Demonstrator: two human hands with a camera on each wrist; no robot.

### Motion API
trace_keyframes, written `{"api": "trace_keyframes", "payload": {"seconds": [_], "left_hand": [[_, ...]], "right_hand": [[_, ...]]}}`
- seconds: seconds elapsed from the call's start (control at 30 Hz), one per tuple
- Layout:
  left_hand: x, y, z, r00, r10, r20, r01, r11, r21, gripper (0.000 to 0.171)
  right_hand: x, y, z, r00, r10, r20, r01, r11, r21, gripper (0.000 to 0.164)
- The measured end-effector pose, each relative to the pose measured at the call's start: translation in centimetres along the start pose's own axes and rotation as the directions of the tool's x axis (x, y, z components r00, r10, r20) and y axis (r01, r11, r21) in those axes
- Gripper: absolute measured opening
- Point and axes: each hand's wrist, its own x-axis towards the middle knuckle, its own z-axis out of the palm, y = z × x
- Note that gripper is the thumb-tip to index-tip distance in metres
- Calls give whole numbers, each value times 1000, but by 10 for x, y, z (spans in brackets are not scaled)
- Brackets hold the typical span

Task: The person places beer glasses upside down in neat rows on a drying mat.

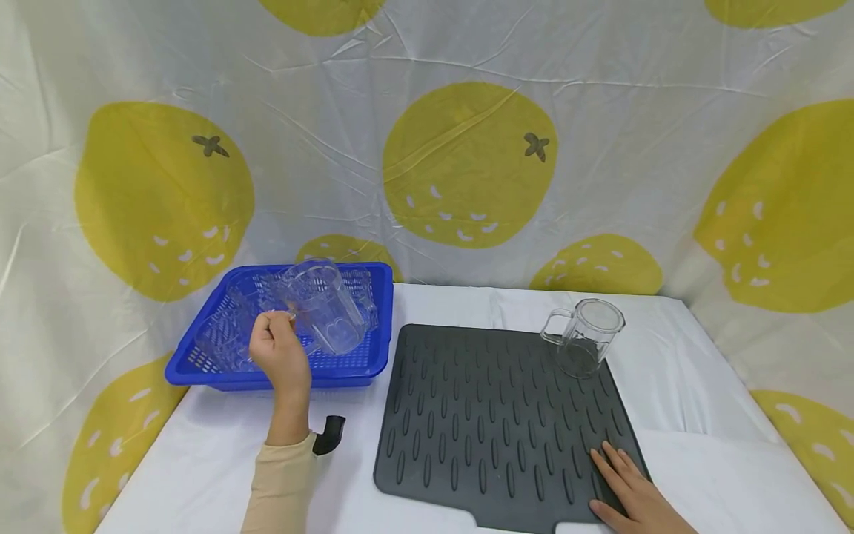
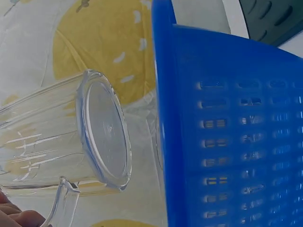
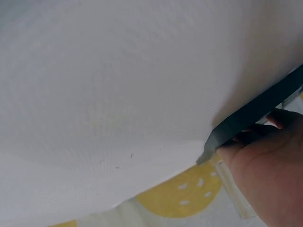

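Clear mug (image 1: 330, 315) hung tilted above the blue basket (image 1: 383, 319), its handle (image 2: 64, 206) gripped in the curled fingers of the left hand (image 1: 279, 347), while the right hand (image 1: 637, 493) rested with fingers extended on the near right part of the dark mat (image 1: 460, 415). Its wall looked stiff, smooth and probably slippery, perhaps breakable, and fairly light, so the handle seemed the surest hold.

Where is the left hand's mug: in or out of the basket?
Out: left wrist view shows a gap between mug and basket.
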Motion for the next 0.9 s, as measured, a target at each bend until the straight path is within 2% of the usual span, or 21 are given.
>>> {"api": "trace_keyframes", "payload": {"seconds": [0.17,0.5,0.63,0.9], "left_hand": [[-5,6,9,1000,-30,2,30,997,-65,26],[-23,11,26,985,-21,171,46,989,-144,24],[-31,14,33,978,-21,206,60,981,-187,23],[-46,14,39,963,-24,267,80,976,-200,24]], "right_hand": [[-2,-1,0,1000,-1,-2,1,1000,-13,72],[-4,-7,-6,1000,16,15,-15,997,-72,71],[-5,-8,-8,999,34,33,-32,997,-65,72],[-1,-10,-10,999,21,48,-17,998,-65,74]]}}
